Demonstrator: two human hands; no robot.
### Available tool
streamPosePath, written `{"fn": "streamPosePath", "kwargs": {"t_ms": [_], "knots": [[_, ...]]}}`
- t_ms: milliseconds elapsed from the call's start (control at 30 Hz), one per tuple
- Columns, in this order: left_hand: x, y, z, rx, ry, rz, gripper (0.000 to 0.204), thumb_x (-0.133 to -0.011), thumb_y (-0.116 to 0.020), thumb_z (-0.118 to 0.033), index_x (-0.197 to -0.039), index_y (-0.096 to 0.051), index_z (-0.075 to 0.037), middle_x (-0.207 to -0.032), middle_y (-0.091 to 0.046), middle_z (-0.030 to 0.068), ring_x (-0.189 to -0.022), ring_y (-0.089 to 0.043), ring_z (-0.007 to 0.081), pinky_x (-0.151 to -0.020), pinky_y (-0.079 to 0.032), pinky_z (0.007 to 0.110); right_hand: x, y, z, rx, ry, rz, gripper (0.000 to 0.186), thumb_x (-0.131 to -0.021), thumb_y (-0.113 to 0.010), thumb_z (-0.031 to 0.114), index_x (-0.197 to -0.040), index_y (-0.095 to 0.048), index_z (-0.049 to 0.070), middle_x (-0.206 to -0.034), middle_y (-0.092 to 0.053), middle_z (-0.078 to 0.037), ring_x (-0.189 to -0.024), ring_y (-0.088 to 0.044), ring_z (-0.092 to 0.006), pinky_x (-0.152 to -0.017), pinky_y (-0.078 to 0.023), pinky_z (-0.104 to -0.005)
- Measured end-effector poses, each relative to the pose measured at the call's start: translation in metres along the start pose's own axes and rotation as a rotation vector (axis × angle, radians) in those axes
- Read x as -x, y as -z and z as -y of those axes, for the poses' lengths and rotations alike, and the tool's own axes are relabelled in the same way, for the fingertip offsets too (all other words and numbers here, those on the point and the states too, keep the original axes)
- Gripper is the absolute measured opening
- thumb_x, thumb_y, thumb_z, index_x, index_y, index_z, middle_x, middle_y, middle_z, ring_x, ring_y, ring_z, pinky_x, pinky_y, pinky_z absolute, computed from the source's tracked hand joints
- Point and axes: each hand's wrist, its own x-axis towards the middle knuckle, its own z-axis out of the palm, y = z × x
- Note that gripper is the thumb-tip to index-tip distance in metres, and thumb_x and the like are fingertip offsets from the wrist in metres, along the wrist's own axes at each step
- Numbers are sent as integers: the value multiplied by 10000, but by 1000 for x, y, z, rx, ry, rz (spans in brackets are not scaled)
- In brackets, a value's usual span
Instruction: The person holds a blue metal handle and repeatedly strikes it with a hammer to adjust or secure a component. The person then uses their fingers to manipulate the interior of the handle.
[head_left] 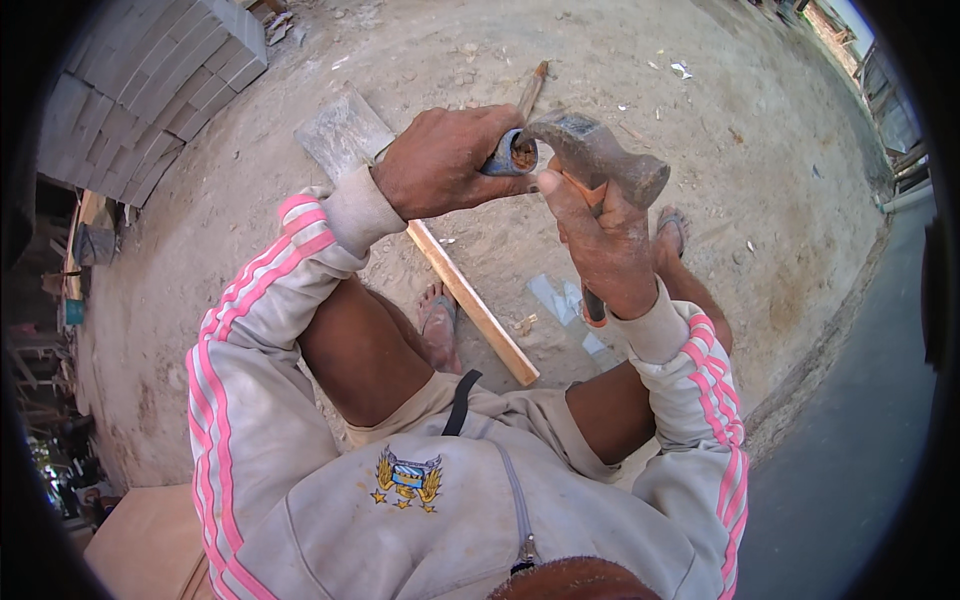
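My left hand [440, 160] is closed round a bluish-grey metal socket [500, 160] with rough brown material inside its open end. A flat grey metal blade [335, 130] shows beyond that hand; I cannot tell whether it joins the socket. My right hand [605, 245] grips a claw hammer [625, 165] by its orange-and-black handle, the claw at the socket's rim. A worn wooden stick [532, 88] shows behind them, partly hidden. A pale wooden batten [470, 300] lies on the dirt below my left hand.
My sandalled feet rest on dusty ground [770, 250], near pale scraps [555, 300]. Stacked grey blocks [160, 90] stand at upper left, with clutter along the left edge. A board [130, 540] lies at lower left. A smooth grey strip [840, 420] runs along my right.
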Motion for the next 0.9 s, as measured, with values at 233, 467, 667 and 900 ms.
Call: {"fn": "streamPosePath", "kwargs": {"t_ms": [233,467,667,900], "knots": [[-1,2,-4,-1,2,-17,555,-841,-819,-416,-1172,-575,-44,-923,-680,159,-834,-688,381,-724,-545,444,-9,3,-25,706,861,-160,505,-856,-743,-70,-1292,-663,172,-1118,-651,-146,-885,-699,-310,-690,-573,-408],[0,3,-8,97,29,-78,485,-841,-824,-349,-1162,-584,-76,-937,-680,153,-849,-688,374,-735,-546,448,-7,-4,-7,419,588,-77,273,-966,-695,64,-1229,-624,62,-1003,-654,-116,-820,-644,-163,-681,-520,-308],[1,0,-3,42,36,-84,484,-820,-828,-297,-1171,-575,-82,-958,-686,148,-876,-691,376,-750,-546,450,-4,-18,0,114,236,-75,262,-982,-706,175,-1107,-612,-36,-837,-661,-53,-781,-574,-73,-662,-488,-292],[7,-1,2,-55,48,-30,489,-819,-821,-293,-1177,-561,-85,-975,-683,154,-892,-681,392,-737,-537,464,-3,-13,-2,211,236,-9,326,-980,-710,235,-1098,-600,-49,-814,-653,-98,-741,-609,-140,-641,-499,-334]]}}
